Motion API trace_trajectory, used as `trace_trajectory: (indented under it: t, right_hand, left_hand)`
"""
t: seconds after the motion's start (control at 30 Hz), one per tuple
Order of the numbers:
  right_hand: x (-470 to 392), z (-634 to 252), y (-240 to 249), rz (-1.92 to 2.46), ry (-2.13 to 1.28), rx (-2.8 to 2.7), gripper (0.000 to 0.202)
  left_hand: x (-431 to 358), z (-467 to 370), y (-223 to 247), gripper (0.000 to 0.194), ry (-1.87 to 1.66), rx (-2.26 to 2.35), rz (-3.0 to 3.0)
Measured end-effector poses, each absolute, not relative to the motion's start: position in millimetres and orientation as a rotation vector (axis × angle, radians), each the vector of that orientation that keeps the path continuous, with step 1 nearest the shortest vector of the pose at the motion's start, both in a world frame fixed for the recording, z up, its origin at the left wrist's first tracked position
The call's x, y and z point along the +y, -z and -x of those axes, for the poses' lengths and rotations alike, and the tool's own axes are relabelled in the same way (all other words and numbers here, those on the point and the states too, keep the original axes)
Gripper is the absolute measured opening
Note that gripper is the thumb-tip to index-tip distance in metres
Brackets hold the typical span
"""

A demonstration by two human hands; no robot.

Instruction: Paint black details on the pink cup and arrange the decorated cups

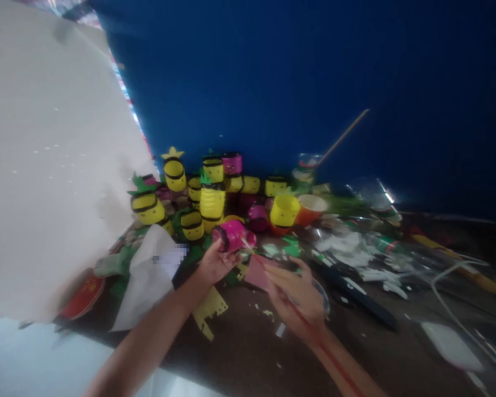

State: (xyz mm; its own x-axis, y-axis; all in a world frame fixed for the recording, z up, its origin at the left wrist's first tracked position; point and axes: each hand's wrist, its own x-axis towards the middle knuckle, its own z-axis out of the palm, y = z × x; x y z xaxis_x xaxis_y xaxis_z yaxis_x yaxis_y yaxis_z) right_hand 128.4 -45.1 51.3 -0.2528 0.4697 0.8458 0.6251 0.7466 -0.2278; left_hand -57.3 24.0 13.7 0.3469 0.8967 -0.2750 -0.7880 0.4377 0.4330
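A magenta cup-shaped piece point(232, 234) with a dark band round its left end lies on its side in my left hand point(220, 263), whose fingers wrap its lower left part. My right hand point(296, 295) is closed on a long thin red-handled brush point(303, 318). The brush's pale tip is at the right part of the magenta piece; whether it touches is too blurred to tell. A pink square sheet point(257, 271) lies between my hands, just left of my right fingers.
Yellow banded cups point(213, 201) stand crowded behind my hands, near a blue wall point(293, 82). An orange cup point(312, 208) is at centre right. Scraps, plastic and a black knife-like tool point(359, 298) lie right. White paper point(143, 275) and a red disc point(82, 298) are left.
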Motion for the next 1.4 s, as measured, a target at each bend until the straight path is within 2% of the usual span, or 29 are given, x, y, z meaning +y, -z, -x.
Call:
trace_trajectory:
  t: [0.23,0.4,0.53,1.07,1.4]
  right_hand:
    - [-48,-131,-53,0.775,0.193,-1.819,0.024]
    - [-47,-132,-44,0.883,0.230,-1.711,0.028]
    - [-47,-132,-43,0.893,0.205,-1.705,0.026]
    - [-49,-137,-49,0.875,0.158,-1.761,0.019]
    - [-21,-152,-47,1.239,-0.335,-1.573,0.019]
  left_hand:
    - [24,57,-15,0.030,-1.097,0.481,-0.243]
    - [25,58,-13,0.026,-1.089,0.508,-0.233]
    - [25,58,-11,0.022,-1.084,0.529,-0.228]
    - [29,61,-13,0.033,-1.069,0.502,-0.210]
    - [28,61,-18,0.030,-1.114,0.396,-0.232]
